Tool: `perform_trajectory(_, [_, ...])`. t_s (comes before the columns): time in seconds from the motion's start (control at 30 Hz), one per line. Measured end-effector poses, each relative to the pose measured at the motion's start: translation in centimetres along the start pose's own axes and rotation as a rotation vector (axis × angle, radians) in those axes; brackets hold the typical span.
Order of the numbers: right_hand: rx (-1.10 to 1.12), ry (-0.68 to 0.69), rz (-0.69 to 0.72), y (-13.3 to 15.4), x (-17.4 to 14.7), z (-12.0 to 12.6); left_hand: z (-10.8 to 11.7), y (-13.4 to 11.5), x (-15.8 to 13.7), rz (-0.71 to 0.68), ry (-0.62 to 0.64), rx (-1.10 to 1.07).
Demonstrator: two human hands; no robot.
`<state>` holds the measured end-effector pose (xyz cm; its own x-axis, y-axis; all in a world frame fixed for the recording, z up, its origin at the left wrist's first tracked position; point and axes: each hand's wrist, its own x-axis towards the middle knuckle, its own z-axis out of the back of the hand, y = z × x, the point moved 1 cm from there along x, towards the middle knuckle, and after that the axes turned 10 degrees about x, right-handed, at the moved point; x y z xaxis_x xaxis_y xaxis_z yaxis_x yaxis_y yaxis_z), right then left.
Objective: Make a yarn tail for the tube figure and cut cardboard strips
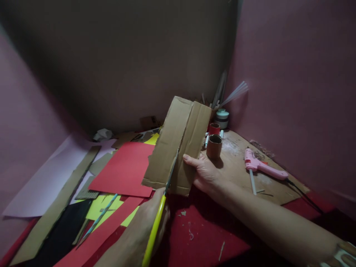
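My left hand (151, 218) is closed on a pair of scissors with yellow handles (155, 228). The scissor blades lie along a lengthwise slit in a brown piece of cardboard (169, 137), near its lower middle. My right hand (204, 171) grips the cardboard by its right side, thumb on the front face and fingers behind it, out of sight. The piece is tilted up above the table, and its two strips stand slightly apart at the top.
On the right, a pink glue gun (257, 165) with a cord lies on a cardboard sheet (236, 174). Behind my right hand stand a brown cardboard ring (214, 148) and a lidded jar (221, 118). Red paper (122, 168), a pencil (102, 215) and cardboard strips (63, 198) spread over the left.
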<state>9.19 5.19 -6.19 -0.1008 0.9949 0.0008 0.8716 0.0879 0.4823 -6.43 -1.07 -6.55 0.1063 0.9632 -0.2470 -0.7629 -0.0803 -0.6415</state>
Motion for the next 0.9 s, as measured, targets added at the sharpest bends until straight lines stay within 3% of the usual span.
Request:
perform_trajectory(0.1, [-0.011, -0.012, 0.004, -0.1, 0.2, 0.2, 1.2, -0.9, -0.2, -0.051, 0.0, 0.249])
perform_trajectory(0.37, [-0.009, 0.081, 0.008, -0.1, 0.3, 0.1, 2.2, -1.8, 0.5, -0.108, 0.017, 0.489])
perform_trajectory(0.63, [-0.009, -0.013, 0.08, -0.3, 0.5, 0.3, 1.9, -2.1, 1.1, -0.163, -0.028, 0.772])
perform_trajectory(0.73, [-0.023, -0.02, 0.079, -0.4, 0.6, 0.4, 1.7, -1.8, 1.5, -0.22, -0.051, 0.711])
perform_trajectory(0.9, [-0.036, 0.002, -0.035, -0.4, 0.3, 0.0, 1.9, -1.1, 1.3, -0.24, -0.038, 0.348])
